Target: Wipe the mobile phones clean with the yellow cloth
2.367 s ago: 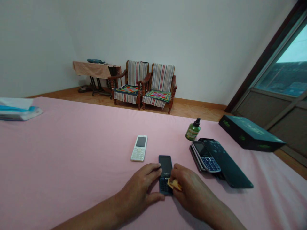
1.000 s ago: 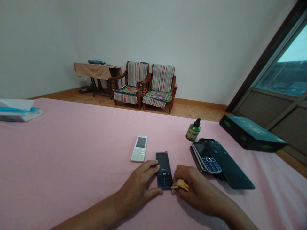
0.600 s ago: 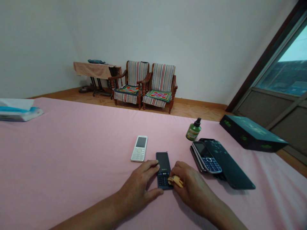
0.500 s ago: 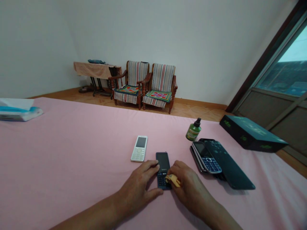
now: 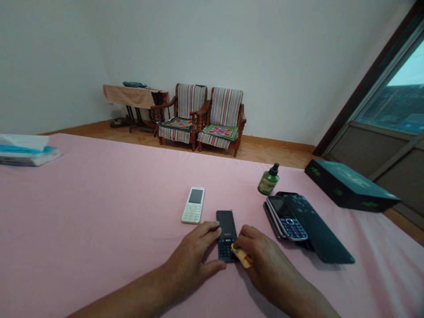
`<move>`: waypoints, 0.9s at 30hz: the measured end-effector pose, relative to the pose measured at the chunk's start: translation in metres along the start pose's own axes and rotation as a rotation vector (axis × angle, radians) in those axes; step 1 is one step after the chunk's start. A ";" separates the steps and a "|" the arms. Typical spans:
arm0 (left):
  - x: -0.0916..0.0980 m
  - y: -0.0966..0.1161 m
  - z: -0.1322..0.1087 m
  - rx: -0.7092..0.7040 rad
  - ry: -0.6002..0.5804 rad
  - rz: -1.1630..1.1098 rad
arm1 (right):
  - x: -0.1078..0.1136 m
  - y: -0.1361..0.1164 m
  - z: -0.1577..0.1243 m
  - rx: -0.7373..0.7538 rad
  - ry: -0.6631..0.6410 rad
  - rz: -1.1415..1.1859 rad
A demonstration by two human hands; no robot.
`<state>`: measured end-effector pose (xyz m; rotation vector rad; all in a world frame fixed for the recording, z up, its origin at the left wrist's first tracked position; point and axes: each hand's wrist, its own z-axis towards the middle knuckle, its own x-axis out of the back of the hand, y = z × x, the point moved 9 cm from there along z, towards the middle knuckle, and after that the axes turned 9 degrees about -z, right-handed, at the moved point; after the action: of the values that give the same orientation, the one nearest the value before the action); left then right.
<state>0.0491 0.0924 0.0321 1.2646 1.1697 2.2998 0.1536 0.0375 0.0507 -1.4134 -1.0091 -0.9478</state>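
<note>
A black keypad phone lies on the pink bedsheet; it looks light, stiff and slippery, best held by its long edges. Beside it, the left hand sits in an open grip, fingertips against its edge. The right hand closes its grip on a yellow cloth at the keypad.

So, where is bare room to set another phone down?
The widest bare pink bedsheet lies left of the white phone, toward the tissue packet. A narrower strip runs from that phone to the green bottle. Crowded: the right, where the blue-keypad phone and dark slab phone overlap beside the black box.
</note>
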 end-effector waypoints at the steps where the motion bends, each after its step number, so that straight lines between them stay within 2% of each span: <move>1: 0.000 0.000 0.000 -0.004 0.000 -0.002 | 0.000 -0.001 0.000 -0.002 -0.013 -0.002; 10: 0.001 0.003 -0.001 -0.034 0.008 -0.006 | -0.008 -0.011 0.006 0.076 0.049 -0.093; 17: -0.001 0.001 0.000 -0.033 0.008 0.007 | -0.003 -0.008 0.006 0.045 0.003 -0.165; 27: 0.000 0.005 0.000 -0.027 0.000 -0.005 | -0.010 -0.016 0.009 0.096 0.032 -0.108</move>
<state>0.0496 0.0895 0.0362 1.2499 1.1363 2.3043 0.1352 0.0464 0.0460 -1.2711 -1.1013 -0.9849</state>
